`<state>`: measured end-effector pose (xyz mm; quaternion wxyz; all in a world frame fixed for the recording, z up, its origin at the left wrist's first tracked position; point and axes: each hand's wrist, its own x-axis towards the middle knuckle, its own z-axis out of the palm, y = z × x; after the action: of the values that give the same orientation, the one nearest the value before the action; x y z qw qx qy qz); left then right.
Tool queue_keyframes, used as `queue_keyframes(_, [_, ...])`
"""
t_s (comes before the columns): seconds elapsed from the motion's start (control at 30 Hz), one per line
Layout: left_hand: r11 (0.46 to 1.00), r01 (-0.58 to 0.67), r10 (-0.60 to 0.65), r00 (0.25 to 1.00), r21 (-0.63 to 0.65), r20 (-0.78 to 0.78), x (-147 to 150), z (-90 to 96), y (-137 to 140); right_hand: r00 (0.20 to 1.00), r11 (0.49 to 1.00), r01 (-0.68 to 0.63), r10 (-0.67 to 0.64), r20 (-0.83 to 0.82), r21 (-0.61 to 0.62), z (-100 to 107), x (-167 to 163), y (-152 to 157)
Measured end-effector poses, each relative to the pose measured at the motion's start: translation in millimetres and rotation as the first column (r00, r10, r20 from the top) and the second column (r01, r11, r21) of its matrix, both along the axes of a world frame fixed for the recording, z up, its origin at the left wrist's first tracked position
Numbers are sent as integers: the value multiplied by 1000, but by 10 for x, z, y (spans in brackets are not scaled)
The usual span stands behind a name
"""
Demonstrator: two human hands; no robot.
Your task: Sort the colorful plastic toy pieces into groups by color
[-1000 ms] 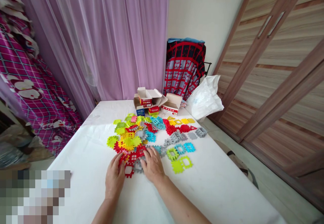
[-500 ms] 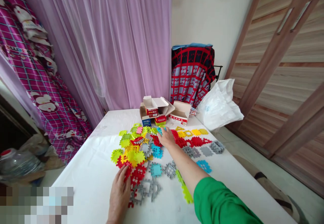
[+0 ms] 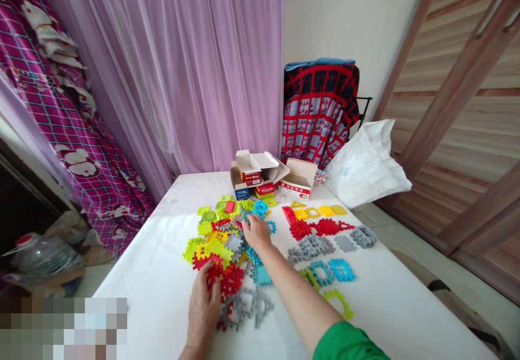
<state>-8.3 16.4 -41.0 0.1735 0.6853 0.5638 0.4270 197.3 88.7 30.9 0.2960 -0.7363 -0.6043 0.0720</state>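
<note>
My left hand (image 3: 206, 297) is at the near left edge of a mixed pile of flat plastic interlocking pieces. Its thumb and fingers are around a red interlocking piece (image 3: 212, 276). Over the pile's right side, my right hand (image 3: 258, 232) reaches down with fingers apart, its fingertips among grey and red pieces. Lime green pieces (image 3: 207, 217) lie at the far left of the pile, and a yellow-green one (image 3: 220, 249) sits nearer. Blue pieces (image 3: 260, 206) show just beyond my right hand. Grey frame pieces (image 3: 247, 301) lie closest to me. My right forearm hides part of the pile.
On the right, pieces lie in rows by colour: yellow (image 3: 325, 211), red (image 3: 325, 226), grey (image 3: 345, 243), blue (image 3: 342, 270) and green (image 3: 340, 301). Opened cardboard boxes (image 3: 298, 178) stand at the table's back. A white plastic bag (image 3: 368, 165) is at the back right corner.
My right hand has moved left and nearer, from a blue piece at the far side into the pile's middle. My left hand stays at the red pieces. The view has turned slightly left.
</note>
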Motion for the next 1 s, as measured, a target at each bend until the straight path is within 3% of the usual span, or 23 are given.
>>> queue_keyframes(0.17, [999,-11,8,997,39,71,-19,92,-46,990,986,-117,125,-64,115,30,95,-577])
queue_keyframes(0.3, [996,-56,41,980,70,196,-42,170,-86,937,935,-172,253,-243,311,-100,38,-1166])
queue_keyframes(0.43, [992,-128,127,953,-13,274,-54,208,-183,934,909,-165,269,-236,384,-267,-120,-1503])
queue_keyframes(0.57, [988,-74,115,938,-135,327,-54,234,-300,942,890,-216,298,-154,402,-330,-287,-1613])
queue_keyframes(0.8, [979,77,-12,947,-190,321,-27,244,-351,906,832,-418,411,102,363,-214,-516,-1650])
queue_keyframes(1.0, [941,232,-170,953,-245,250,-33,277,-422,905,839,-425,404,134,341,-270,-513,-1627])
